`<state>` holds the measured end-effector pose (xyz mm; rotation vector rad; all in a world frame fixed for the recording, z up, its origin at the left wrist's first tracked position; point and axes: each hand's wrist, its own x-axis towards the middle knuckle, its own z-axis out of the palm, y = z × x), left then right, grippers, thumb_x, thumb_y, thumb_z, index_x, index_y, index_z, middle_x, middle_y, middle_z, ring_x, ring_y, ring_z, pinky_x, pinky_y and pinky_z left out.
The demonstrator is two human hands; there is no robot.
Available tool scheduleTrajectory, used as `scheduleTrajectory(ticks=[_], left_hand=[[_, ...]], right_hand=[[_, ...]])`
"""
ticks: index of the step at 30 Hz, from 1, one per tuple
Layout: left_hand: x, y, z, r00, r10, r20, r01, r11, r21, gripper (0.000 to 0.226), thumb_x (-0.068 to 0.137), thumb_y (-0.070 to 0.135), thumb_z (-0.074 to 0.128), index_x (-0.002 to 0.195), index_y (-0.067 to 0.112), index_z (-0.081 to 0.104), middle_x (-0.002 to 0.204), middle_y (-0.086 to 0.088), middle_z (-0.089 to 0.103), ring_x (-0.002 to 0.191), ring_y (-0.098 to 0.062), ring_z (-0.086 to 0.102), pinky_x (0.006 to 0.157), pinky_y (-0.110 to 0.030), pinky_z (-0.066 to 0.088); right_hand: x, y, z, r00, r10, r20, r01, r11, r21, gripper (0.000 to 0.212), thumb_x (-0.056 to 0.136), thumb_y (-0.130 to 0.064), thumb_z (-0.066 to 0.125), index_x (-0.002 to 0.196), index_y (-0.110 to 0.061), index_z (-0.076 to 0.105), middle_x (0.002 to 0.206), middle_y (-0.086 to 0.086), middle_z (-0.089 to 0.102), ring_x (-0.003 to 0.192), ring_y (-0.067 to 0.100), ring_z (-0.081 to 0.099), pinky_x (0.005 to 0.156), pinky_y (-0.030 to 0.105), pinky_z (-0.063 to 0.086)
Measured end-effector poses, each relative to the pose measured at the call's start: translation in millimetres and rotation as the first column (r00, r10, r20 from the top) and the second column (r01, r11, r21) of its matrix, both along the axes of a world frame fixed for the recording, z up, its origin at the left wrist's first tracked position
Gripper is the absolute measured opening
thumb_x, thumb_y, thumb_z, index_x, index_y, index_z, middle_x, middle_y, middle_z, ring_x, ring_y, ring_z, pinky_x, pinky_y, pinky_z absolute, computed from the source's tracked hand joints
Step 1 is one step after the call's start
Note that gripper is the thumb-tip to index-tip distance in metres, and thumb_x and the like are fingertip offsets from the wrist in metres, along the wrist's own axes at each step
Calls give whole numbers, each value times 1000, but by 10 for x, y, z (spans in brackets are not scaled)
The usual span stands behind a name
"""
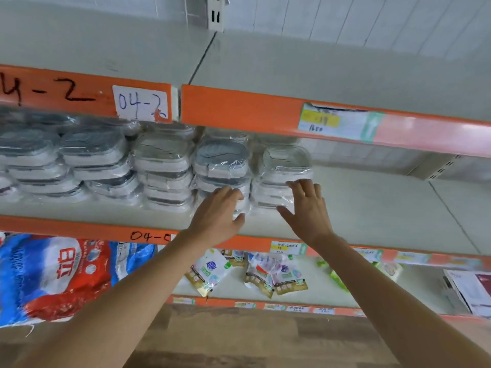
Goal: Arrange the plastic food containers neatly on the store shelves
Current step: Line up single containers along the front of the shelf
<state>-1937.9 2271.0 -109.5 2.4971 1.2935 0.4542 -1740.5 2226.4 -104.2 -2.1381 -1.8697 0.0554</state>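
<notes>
On the middle shelf (372, 208), wrapped containers (285, 166) sit in stacks. Left hand (218, 216) and right hand (308, 205), fingers spread and grasping nothing, press the rightmost stacks. Likely light, rigid, with slippery film; best held by opposite sides.

Both bare forearms reach up from the frame's lower corners; left hand (218, 216) and right hand (305, 208) spread open-fingered at centre.

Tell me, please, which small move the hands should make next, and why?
Probably press the rightmost stack leftward with the right hand while the left hand steadies the neighbouring stack. A gap shows between these two stacks, and the shelf is bare to the right.
</notes>
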Motion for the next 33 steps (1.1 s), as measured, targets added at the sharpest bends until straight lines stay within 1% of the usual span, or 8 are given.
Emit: scheduleTrajectory(ticks=[7, 10, 13, 16, 21, 26, 29, 33], left_hand=[[357, 59, -168, 997, -40, 73, 34, 997, 76, 30, 89, 22, 59, 117, 11, 55, 113, -2, 55, 106, -17, 52, 84, -26, 41], [384, 99, -265, 997, -44, 62, 37, 995, 97, 30, 89, 23, 59, 117, 13, 55, 113, 0, 54, 107, -16, 52, 86, -26, 42], [379, 119, -337, 998, -52, 33, 50, 997, 65, 27, 89, 23, 58, 114, 17, 54, 113, 4, 51, 109, -14, 50, 87, -31, 43], [395, 169, -349, 999, -50, 16, 49, 998, 45, 26, 90, 22, 58, 115, 18, 54, 114, 5, 51, 111, -13, 49, 88, -30, 44], [552, 125, -333, 999, -28, -17, 30, 995, 98, 21, 90, 18, 57, 109, 11, 57, 103, 2, 50, 104, -17, 49, 84, -27, 42], [821, 146, -298, 997, -57, -48, 66, 975, 212, 12, 82, 10, 64, 92, 7, 59, 95, -6, 51, 95, -24, 53, 82, -26, 36], [1060, 235, -279, 999, 4, -47, 8, 964, 265, 22, 82, 13, 64, 101, 2, 58, 105, -13, 49, 106, -29, 46, 95, -32, 33], [1329, 446, -267, 985, 18, -172, 19, 977, 213, 56, 87, 28, 61, 132, 2, 41, 140, -16, 35, 132, -28, 30, 110, -32, 19]], right_hand=[[470, 354, -84, 999, 31, 37, -35, 994, 101, 84, 81, -42, 68, 146, -15, 24, 152, 4, 20, 138, 23, 17, 108, 40, 23], [632, 677, -27, 991, 135, 10, -135, 991, 3, 102, 75, -49, 72, 151, -17, 10, 158, 4, 2, 144, 21, 2, 114, 45, 15], [726, 912, -13, 982, 179, -53, -184, 977, -111, 105, 75, -47, 72, 151, -19, 5, 159, 4, -8, 145, 23, -5, 113, 53, 13], [759, 958, -56, 982, 149, -114, -160, 982, -99, 103, 74, -45, 74, 150, -20, 10, 157, 5, 5, 142, 26, 8, 109, 54, 19], [848, 605, -35, 992, 80, -94, -76, 996, 50, 104, 62, -49, 78, 144, -15, 23, 135, 9, 26, 120, 31, 29, 101, 45, 30], [1093, -101, -375, 942, -68, -329, 109, 988, 108, 96, 53, -48, 78, 132, -9, 38, 125, 10, 31, 114, 29, 34, 95, 43, 35], [1167, -390, -654, 936, -150, -318, 163, 987, 12, 96, 55, -48, 79, 131, -10, 37, 128, 6, 33, 117, 26, 33, 94, 42, 34], [1249, -604, -931, 940, -219, -263, 213, 976, -50, 96, 60, -54, 77, 134, -11, 34, 129, 4, 33, 117, 25, 32, 94, 43, 33]])
